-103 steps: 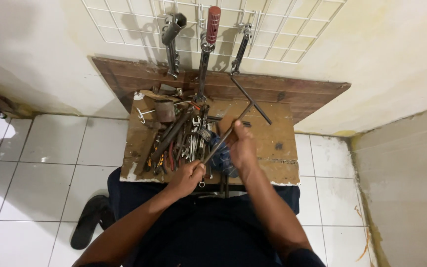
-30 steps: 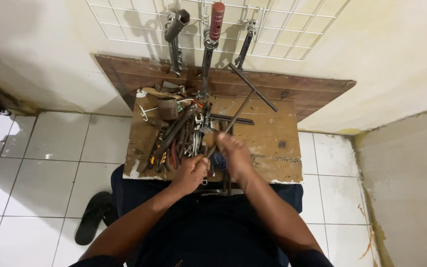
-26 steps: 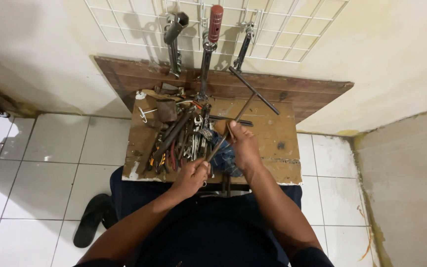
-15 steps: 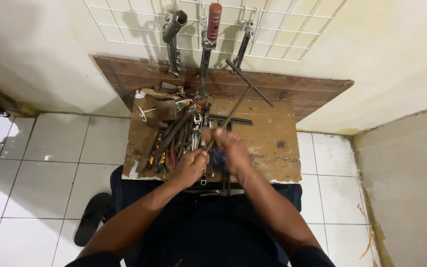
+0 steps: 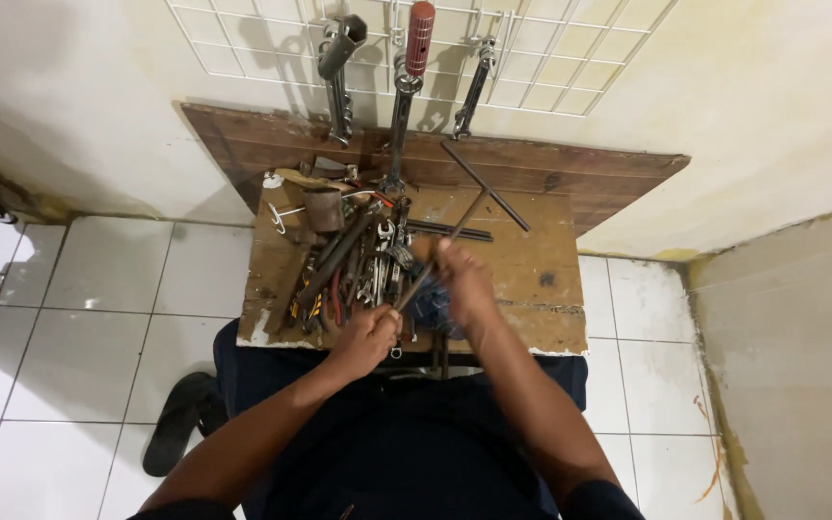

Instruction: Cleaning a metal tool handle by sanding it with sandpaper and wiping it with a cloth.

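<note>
While the left hand stays closed on the rod's lower end at the board's near edge, the right hand has slid back up it, blue cloth wrapped around, another wiping stroke.

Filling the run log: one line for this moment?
left hand: on T-bar wrench end | right hand: wiping shaft with blue cloth | wooden board: tool pile

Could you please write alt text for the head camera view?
Seen from above, a person's right hand grips a long T-shaped metal tool while the left hand rests beside a pile of wrenches and pliers on a worn wooden board.
</note>
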